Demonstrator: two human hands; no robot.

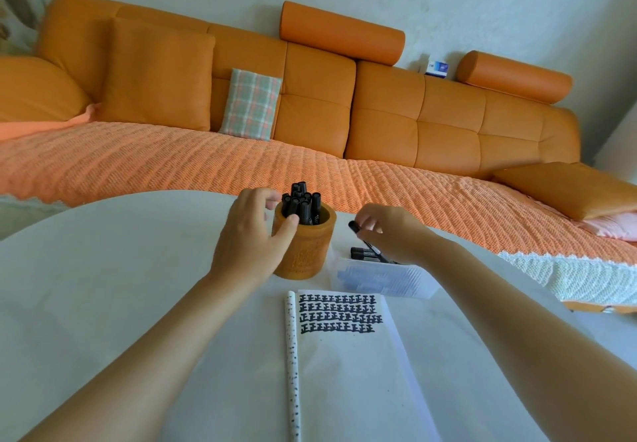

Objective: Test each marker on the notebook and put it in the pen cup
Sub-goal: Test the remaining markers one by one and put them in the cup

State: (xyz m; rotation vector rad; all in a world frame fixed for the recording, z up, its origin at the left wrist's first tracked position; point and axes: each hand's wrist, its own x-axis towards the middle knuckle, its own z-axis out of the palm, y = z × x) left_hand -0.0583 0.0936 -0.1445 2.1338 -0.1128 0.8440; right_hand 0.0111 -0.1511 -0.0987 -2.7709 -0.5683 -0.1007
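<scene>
So rn left grip (248,235) wraps the pen cup (306,252), right grip (393,235) pinches a marker (354,226) above the clear box (382,278), next imo: uncap & scribble on the notebook (344,355).

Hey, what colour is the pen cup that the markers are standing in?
The round textured pen cup is orange-brown; the head view shows it best.

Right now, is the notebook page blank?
No, the notebook shows four rows of black marks near its top edge.
</scene>
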